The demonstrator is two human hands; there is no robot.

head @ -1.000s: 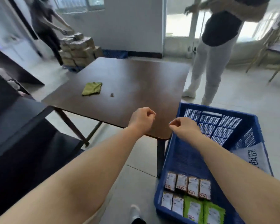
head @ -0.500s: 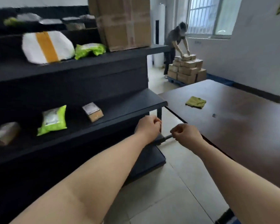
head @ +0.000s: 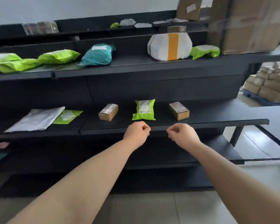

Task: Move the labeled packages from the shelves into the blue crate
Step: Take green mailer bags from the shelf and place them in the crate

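Pick-up step, looks like: left hand [head: 136,135] and right hand [head: 183,135] are held curled into empty fists at the shelf [head: 216,123] edge. Green package [head: 144,109] is sat just behind, between two small boxes [head: 108,112], so both need to be opened and reached forward; blue crate isn't seen

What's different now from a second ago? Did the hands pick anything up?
The person turned away from the blue crate and the table to face the shelves. The left hand and the right hand are now in front of the middle shelf's edge, just short of the green package. Nothing was picked up or let go. Both hands stayed curled and empty, held out side by side.
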